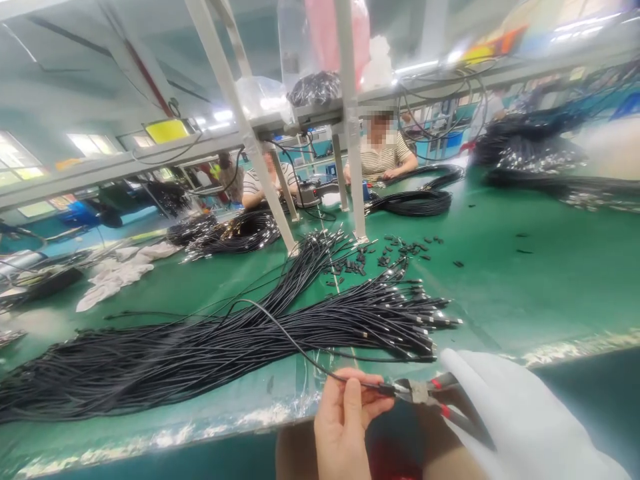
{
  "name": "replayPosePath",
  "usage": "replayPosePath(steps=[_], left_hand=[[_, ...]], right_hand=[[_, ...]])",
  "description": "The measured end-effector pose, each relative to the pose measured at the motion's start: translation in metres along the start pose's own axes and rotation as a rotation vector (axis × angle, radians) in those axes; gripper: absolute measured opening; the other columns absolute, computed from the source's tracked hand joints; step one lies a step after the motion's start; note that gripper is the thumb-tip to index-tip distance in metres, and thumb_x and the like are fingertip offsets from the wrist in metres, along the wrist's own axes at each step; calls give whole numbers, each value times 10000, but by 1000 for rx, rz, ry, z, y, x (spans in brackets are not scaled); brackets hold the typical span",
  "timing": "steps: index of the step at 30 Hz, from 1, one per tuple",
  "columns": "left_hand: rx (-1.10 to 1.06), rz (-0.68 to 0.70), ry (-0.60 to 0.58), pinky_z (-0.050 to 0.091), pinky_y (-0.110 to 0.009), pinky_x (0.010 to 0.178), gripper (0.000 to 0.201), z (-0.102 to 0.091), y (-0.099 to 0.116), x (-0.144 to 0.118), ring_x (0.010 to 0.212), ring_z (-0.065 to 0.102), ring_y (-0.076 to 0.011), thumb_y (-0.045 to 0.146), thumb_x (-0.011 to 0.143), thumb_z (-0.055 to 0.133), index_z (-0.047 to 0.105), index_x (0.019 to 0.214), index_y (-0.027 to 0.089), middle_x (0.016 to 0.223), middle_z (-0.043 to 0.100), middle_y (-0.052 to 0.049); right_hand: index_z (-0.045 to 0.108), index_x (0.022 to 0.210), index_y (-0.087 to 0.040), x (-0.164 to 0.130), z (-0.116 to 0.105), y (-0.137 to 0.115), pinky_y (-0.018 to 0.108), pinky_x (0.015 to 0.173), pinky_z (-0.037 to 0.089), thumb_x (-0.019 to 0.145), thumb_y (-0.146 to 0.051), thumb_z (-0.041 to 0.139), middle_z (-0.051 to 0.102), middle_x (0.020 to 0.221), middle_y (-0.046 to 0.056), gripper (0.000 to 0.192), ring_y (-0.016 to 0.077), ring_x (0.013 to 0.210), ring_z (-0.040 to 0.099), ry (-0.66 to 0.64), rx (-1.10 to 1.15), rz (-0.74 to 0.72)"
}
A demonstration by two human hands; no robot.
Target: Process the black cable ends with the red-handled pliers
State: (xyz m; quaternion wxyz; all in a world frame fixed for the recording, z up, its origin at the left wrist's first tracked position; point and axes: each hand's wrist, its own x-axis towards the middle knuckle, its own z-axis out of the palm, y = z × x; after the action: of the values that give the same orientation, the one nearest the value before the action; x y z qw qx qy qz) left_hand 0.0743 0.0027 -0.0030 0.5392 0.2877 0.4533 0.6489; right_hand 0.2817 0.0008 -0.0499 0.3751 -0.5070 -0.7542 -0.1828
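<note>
My left hand pinches a black cable near its end, thumb pressed against the fingers, just over the table's front edge. Metal pliers with red and dark handles meet the cable's tip, jaws right at the connector. Their handles run into my right hand, which is wrapped in white cloth, a glove or sleeve, so its fingers are hidden. Behind both hands lies a thick bundle of black cables, its metal-tipped ends pointing right.
Small black pieces are scattered on the green table. Shelf posts rise from it. Coiled cables lie farther back, where two people in striped shirts sit. A white cloth lies at left.
</note>
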Motion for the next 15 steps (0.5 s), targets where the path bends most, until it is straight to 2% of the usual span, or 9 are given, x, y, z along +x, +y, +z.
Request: replayPosePath(steps=[2, 5, 12, 15], left_hand=[[12, 4, -1, 641, -270, 646, 433, 0, -1, -1, 683, 737, -184, 596, 698, 841, 743, 807, 189, 799, 794, -64], [34, 12, 1, 643, -265, 665, 432, -1, -1, -2, 699, 742, -183, 604, 704, 833, 742, 810, 195, 813, 798, -59], [37, 14, -10, 641, -263, 668, 416, -3, -1, -3, 726, 757, -201, 592, 704, 839, 752, 812, 200, 807, 803, -63], [56, 20, -16, 643, -264, 670, 421, -3, -1, -3, 731, 759, -206, 598, 715, 828, 748, 811, 196, 807, 803, -62]], right_hand=[[540, 1364, -71, 6, -3, -3, 512, 862, 496, 868, -330, 617, 693, 1135, 197, 564, 372, 1010, 629, 8, -133, -128], [540, 1313, -25, 13, -7, -5, 513, 886, 470, 904, -350, 527, 673, 1118, 225, 523, 373, 1017, 600, 16, -236, -194], [513, 1346, -100, 20, -9, -6, 493, 915, 467, 899, -380, 514, 672, 1156, 178, 527, 344, 1065, 579, -29, -231, -188], [540, 1302, -66, 22, -9, -9, 513, 887, 468, 892, -365, 511, 660, 1142, 193, 508, 354, 1037, 566, -18, -226, -194]])
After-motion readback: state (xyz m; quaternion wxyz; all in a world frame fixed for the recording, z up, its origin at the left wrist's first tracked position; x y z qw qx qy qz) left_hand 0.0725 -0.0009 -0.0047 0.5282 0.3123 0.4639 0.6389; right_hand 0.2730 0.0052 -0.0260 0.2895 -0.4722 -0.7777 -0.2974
